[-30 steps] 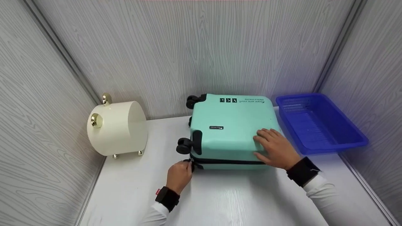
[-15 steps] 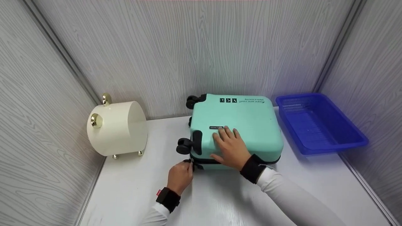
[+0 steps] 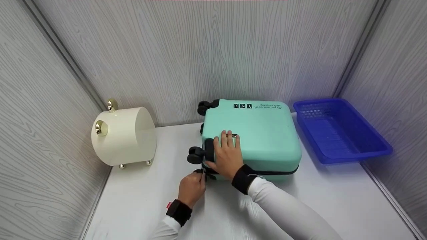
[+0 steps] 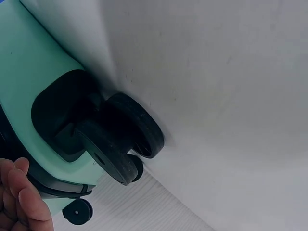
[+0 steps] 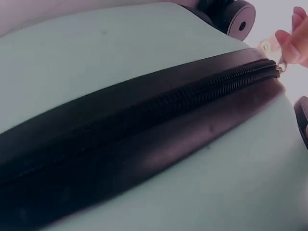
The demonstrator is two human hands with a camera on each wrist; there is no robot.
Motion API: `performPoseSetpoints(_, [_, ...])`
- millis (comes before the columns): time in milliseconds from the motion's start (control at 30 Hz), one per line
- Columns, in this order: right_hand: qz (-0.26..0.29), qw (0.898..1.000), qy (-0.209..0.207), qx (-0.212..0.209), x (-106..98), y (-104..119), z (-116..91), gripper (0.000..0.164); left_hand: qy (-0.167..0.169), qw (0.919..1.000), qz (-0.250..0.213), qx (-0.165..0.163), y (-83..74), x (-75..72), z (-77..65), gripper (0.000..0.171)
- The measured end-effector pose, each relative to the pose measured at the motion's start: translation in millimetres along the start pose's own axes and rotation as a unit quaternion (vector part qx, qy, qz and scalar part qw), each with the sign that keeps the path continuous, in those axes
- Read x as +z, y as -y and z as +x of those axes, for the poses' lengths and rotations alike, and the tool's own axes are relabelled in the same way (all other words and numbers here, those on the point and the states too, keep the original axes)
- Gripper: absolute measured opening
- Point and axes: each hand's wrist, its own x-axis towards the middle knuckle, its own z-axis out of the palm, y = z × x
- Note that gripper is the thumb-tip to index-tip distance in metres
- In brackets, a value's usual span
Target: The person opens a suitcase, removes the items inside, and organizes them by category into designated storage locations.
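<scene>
A mint-green hard-shell suitcase [image 3: 263, 130] lies flat on the white table, its black caster wheels [image 3: 195, 155] pointing left. At the front left corner my left hand [image 3: 192, 188] pinches a small metal zipper pull [image 5: 282, 67]. The black zipper [image 5: 211, 86] runs along the suitcase's front side in the right wrist view. My right hand [image 3: 228, 159] rests on the top shell by that same corner, fingers spread, partly covering the small badge [image 3: 233, 135]. In the left wrist view, curled left fingers [image 4: 29, 202] show at the lower left beside the suitcase seam.
A cream drum-shaped container [image 3: 123, 136] with gold knobs and feet stands at the left. To the right of the suitcase sits a blue plastic basket [image 3: 357, 155]. Wood-grain panels [image 3: 213, 50] enclose the table at the back and sides.
My right hand has slid left across the suitcase, from its right front part to the left front corner. The left hand has stayed at the zipper pull; the suitcase looks unmoved.
</scene>
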Motion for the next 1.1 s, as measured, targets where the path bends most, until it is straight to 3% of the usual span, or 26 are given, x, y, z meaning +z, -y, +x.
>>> performPoseSetpoints(133, [-0.02,1.0,-0.004,0.005,5.1,4.5,3.4,0.1,-0.006,0.9999,-0.001,0.008,1.4,0.5,0.2,0.025])
performPoseSetpoints(400, [-0.038,0.996,-0.085,-0.015,14.1,3.2,1.2,0.093,-0.013,0.9999,-0.001,0.006,3.9,1.2,3.6,0.03])
performPoseSetpoints(567, [-0.028,0.994,-0.103,-0.038,13.0,-0.9,-6.4,0.093,-0.022,0.9997,0.01,0.002,9.6,-0.1,4.7,0.034])
performPoseSetpoints(933, [-0.013,0.986,-0.133,-0.103,4.5,-26.8,-33.2,0.093,-0.02,0.9995,-0.025,-0.006,13.3,2.5,5.0,0.034])
performPoseSetpoints(1100, [0.018,0.979,-0.143,-0.143,1.7,-41.5,-46.0,0.094,-0.006,0.9997,-0.025,-0.001,11.3,1.2,6.1,0.023])
